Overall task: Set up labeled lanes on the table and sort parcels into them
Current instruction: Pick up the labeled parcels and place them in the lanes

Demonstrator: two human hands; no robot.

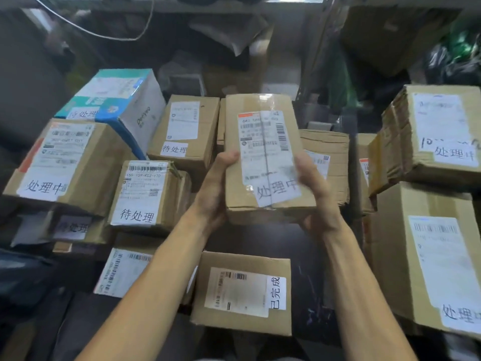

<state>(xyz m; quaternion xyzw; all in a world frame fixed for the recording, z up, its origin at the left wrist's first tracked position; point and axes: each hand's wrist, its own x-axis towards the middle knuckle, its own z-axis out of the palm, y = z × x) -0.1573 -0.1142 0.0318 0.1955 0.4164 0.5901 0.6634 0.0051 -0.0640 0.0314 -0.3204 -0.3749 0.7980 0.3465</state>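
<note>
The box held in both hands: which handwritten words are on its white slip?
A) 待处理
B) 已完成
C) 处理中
C: the white slip at the near end of the box, between the left hand and the right hand, reads 处理中.

Head cam, wide-angle, faces fwd + down, close above parcel (265, 157).

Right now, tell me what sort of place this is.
Probably a courier depot or parcel stockroom. Taped cardboard parcels with barcoded shipping labels are piled all round, most bearing handwritten status slips. The left hand and right hand hold another box.
</note>
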